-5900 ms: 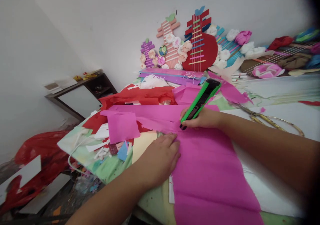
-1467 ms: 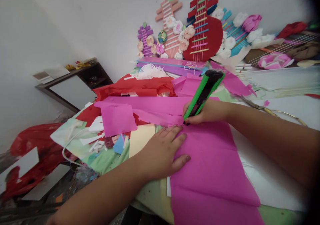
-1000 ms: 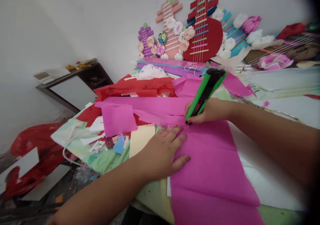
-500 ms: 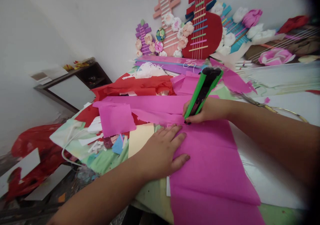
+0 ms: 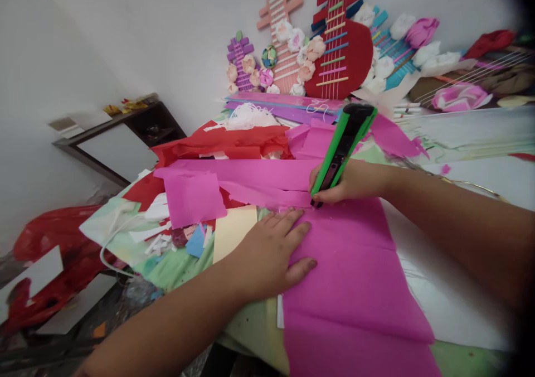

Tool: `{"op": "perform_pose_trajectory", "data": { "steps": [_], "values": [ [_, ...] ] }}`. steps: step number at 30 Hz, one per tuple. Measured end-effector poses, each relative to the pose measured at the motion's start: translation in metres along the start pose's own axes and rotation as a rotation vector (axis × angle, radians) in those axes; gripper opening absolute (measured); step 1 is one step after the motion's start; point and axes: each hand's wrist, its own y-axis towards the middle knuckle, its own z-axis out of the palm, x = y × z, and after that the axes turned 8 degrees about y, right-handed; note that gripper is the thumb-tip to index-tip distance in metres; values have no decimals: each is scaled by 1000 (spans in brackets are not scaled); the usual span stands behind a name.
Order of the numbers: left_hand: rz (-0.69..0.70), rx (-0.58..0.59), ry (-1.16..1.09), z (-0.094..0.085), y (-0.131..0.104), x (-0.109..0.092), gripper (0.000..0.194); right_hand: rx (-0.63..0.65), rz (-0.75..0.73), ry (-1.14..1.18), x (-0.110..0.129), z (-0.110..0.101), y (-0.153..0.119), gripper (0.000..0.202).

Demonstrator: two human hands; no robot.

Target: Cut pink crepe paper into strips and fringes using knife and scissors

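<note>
Here, right hand grips one cutter, left hand touches one pink sheet.

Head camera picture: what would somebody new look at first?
Probably the bright green-and-black cutter, tilted in the right hand near the middle, its tip down by the upper part of the big pink sheet. The left hand is spread at that sheet's left edge. Next, perhaps, the red guitar shape at the back against the wall, just right of a peach one.
</note>
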Motion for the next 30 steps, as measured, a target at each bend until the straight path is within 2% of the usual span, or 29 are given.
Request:
{"op": "perform_pose_trajectory", "data": {
  "steps": [17, 24, 30],
  "values": [
    [3, 3, -8, 0, 0, 0, 56, -8, -27, -44, 1, 4, 4, 10],
    [35, -45, 16, -2, 2, 0, 53, -4, -50, -95, -1, 10, 8, 13],
    [49, -93, -1, -5, 5, -3, 49, -19, 7, -92, 8, 1, 1, 21]
  ]
}}
